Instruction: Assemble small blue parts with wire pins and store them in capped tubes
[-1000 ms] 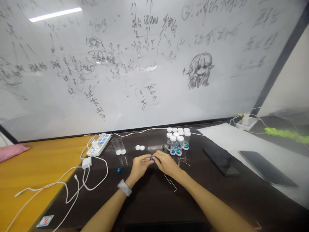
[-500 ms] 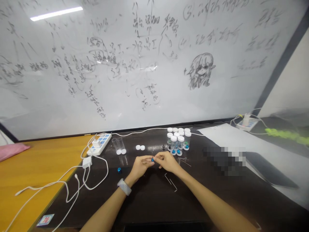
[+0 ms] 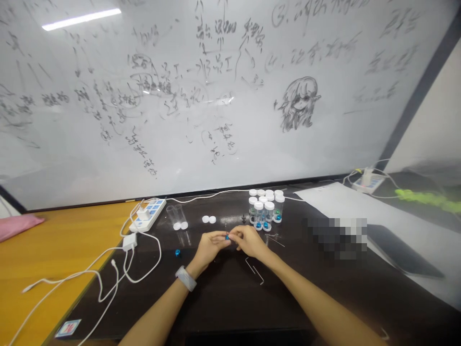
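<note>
**Both grips pinched on a small blue piece**

Head view: my left grip (image 3: 209, 247) and my right grip (image 3: 250, 241) meet fingertip to fingertip just above the dark worktop (image 3: 223, 298). Both are closed on the small blue piece (image 3: 226, 236), which sits between them. It is too small for me to tell its shape. A pale wristband (image 3: 186, 278) circles my left wrist.

Left of my left grip, a second blue piece (image 3: 177, 253) lies alone on the worktop. Beyond it stand two clear open tubes (image 3: 175, 214) with two white caps (image 3: 180, 226) at their foot, and another pair of white caps (image 3: 208, 219) lies just right of those.

Beyond my right grip stands a tight cluster of white-capped vials (image 3: 265, 209); several hold blue or green bits at the bottom. On the near side of my right grip, beside the forearm, lie two bent metal keys (image 3: 255, 269).

Far to the left, a white power strip (image 3: 148, 214) sits at the edge of the orange tabletop (image 3: 54, 254), its white cable (image 3: 108, 274) looping toward me. Far to the right lie a white sheet (image 3: 345, 204) and a dark tablet (image 3: 399, 250). A scribbled whiteboard (image 3: 216, 96) fills the background.
</note>
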Demonstrator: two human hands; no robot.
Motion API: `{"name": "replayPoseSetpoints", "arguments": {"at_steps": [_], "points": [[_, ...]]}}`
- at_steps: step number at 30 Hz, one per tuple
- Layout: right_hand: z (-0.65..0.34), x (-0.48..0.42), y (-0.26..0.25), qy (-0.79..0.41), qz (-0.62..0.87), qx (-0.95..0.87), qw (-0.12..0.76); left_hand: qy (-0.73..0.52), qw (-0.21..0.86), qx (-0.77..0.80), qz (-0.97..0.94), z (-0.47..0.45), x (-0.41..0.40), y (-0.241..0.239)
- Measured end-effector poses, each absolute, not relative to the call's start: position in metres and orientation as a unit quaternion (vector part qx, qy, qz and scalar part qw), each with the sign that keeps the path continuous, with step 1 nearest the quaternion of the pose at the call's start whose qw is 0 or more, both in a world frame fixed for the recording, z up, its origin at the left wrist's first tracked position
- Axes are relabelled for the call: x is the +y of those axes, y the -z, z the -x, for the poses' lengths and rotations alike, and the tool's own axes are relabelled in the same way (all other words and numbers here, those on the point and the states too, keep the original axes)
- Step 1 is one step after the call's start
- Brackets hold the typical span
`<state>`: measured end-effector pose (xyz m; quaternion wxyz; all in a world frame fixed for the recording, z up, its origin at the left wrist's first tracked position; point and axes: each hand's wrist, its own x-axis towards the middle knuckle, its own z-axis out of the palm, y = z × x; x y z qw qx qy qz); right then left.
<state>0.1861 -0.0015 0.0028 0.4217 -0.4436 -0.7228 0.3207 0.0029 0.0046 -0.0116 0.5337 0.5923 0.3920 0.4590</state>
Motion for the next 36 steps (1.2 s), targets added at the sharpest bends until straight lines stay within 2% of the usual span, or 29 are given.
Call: {"name": "replayPoseSetpoints", "arguments": {"at_steps": [13,18,20,24,27,31,36], "points": [[-0.183,0.001,-0.002,-0.345,0.453,-0.709,0.416,-0.462,0.592,0.379,-0.541,-0.004,0.001,0.004],[-0.2,0.004,-0.011,-0.293,0.453,-0.725,0.428,-0.463,0.603,0.371,-0.533,-0.001,0.003,0.006],[-0.215,0.004,-0.017,-0.28,0.445,-0.758,0.386,-0.459,0.611,0.369,-0.529,0.001,0.004,0.008],[-0.241,0.001,-0.023,-0.343,0.405,-0.827,0.186,-0.441,0.629,0.362,-0.528,0.002,0.004,0.011],[-0.244,-0.003,-0.026,-0.324,0.431,-0.836,0.101,-0.429,0.644,0.358,-0.523,0.002,0.003,0.011],[-0.227,-0.013,-0.031,-0.282,0.456,-0.844,0.031,-0.43,0.661,0.348,-0.507,0.002,0.002,0.011],[-0.207,-0.028,-0.029,-0.21,0.479,-0.852,0.027,-0.429,0.666,0.351,-0.5,0.002,0.002,0.01]]}}
